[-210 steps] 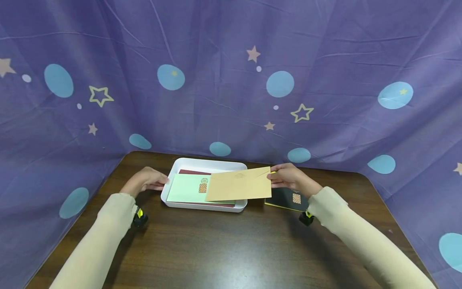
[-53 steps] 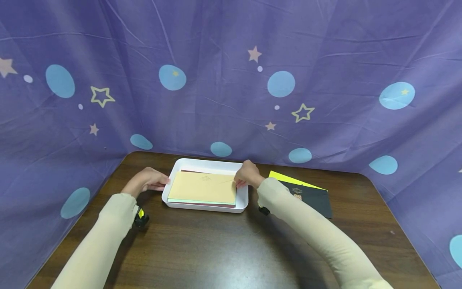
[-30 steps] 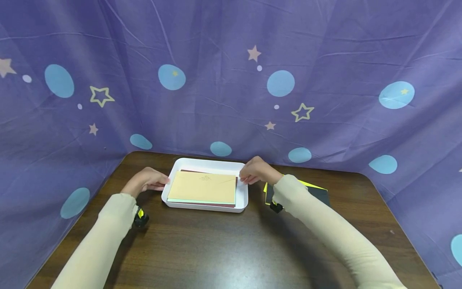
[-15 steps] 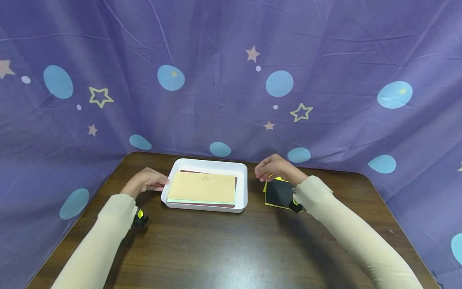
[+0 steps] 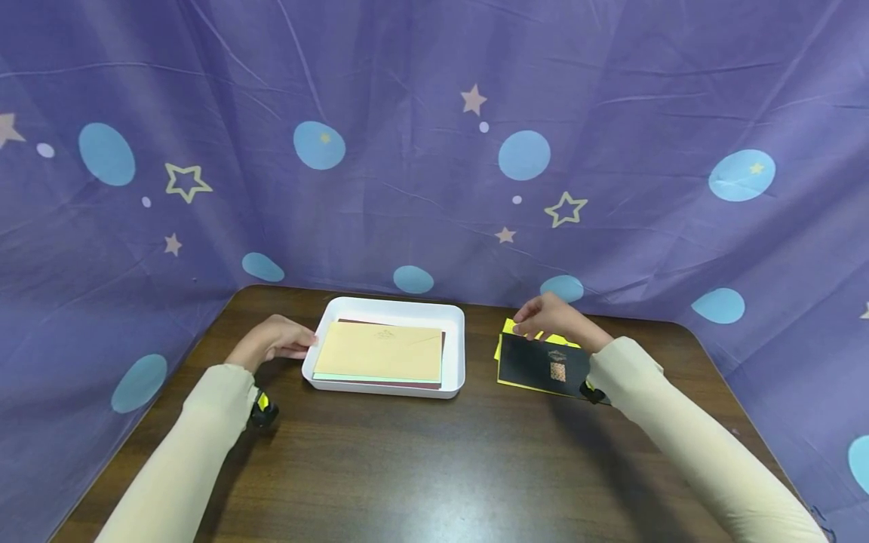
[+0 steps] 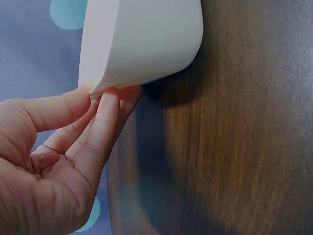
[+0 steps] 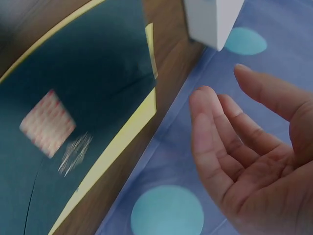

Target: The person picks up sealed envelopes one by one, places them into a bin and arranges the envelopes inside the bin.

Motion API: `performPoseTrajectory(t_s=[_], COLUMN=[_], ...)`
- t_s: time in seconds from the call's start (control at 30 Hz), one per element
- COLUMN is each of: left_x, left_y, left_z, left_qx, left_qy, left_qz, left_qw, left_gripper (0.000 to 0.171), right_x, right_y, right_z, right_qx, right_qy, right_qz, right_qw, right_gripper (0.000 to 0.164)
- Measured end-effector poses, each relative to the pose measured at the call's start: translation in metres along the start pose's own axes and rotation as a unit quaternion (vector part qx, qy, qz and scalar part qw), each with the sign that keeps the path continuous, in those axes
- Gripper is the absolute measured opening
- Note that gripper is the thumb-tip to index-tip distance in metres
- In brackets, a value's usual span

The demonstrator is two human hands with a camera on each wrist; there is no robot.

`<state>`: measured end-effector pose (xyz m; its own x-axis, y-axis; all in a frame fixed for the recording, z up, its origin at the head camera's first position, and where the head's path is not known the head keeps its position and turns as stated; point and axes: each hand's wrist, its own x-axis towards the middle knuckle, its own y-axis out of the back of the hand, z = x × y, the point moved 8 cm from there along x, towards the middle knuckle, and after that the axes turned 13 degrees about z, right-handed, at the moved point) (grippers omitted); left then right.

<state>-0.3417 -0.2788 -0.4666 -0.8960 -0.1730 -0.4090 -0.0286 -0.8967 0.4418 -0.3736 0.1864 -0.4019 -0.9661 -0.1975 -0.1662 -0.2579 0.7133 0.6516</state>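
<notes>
My left hand [image 5: 280, 338] pinches the left rim of a white tray [image 5: 407, 311]; in the left wrist view the thumb presses on the rim, with fingers underneath. Inside the tray a cream envelope [image 5: 380, 351] lies on top of a pale green one, with a maroon one showing at the edges. My right hand [image 5: 557, 317] hovers over the back edge of a black envelope [image 5: 526, 358], fingers loosely bent, holding nothing. Yellow envelopes [image 5: 508, 326] peek out from beneath the black one. A patterned square sticker [image 7: 48, 123] and a small printed emblem mark the black envelope.
Everything lies on a dark brown wooden table [image 5: 407, 452]. A purple curtain [image 5: 434, 151] with stars and blue ovals hangs right behind its back edge. Black wrist cameras [image 5: 263, 411] sit under both wrists, near the tabletop.
The cream envelope has gone from my right hand onto the pale green one in the tray. My right hand has left the tray and moved right over the black envelope. The left hand stays put.
</notes>
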Motion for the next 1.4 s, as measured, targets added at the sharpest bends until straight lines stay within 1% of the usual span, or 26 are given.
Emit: performPoseTrajectory(t_s=[0.1,0.2,0.4,0.57,0.67,0.8,1.03,1.23,1.33,1.4], left_x=[0.0,-0.001,0.0,0.001,0.001,0.002,0.002,0.002,0.003,0.003], left_y=[0.0,0.0,0.0,0.001,0.001,0.001,0.0,0.0,0.0,0.0], left_z=[0.0,0.001,0.001,0.001,0.001,0.0,-0.001,-0.001,-0.001,-0.001], left_qx=[-0.001,-0.001,0.006,0.009,0.011,0.014,0.013,0.006,0.005,0.005], left_qy=[0.001,0.001,0.006,0.003,0.002,0.001,0.001,0.001,0.001,0.002], left_qz=[-0.001,-0.002,-0.003,-0.004,-0.003,-0.003,-0.005,-0.008,-0.009,-0.009], left_qw=[1.0,1.0,1.0,0.9999,0.9999,0.9999,0.9999,0.9999,0.9999,0.9999], left_gripper=[0.039,0.04,0.041,0.04,0.04,0.039,0.04,0.039,0.039,0.039], right_x=[-0.003,-0.005,-0.006,-0.007,-0.006,-0.006,-0.008,-0.01,-0.011,-0.012], right_y=[0.008,0.014,0.025,0.031,0.033,0.036,0.038,0.04,0.042,0.044], right_z=[0.006,0.016,0.033,0.042,0.049,0.06,0.079,0.091,0.097,0.1], right_qx=[-0.027,-0.057,-0.114,-0.174,-0.21,-0.243,-0.299,-0.338,-0.342,-0.344], right_qy=[0.013,0.016,0.038,0.054,0.059,0.062,0.058,0.057,0.037,0.024], right_qz=[0.004,0.011,0.022,0.026,0.021,0.01,-0.012,-0.025,-0.028,-0.027], right_qw=[1.0,0.998,0.993,0.983,0.976,0.968,0.952,0.939,0.939,0.938], right_gripper=[0.031,0.031,0.036,0.043,0.047,0.051,0.06,0.057,0.055,0.056])
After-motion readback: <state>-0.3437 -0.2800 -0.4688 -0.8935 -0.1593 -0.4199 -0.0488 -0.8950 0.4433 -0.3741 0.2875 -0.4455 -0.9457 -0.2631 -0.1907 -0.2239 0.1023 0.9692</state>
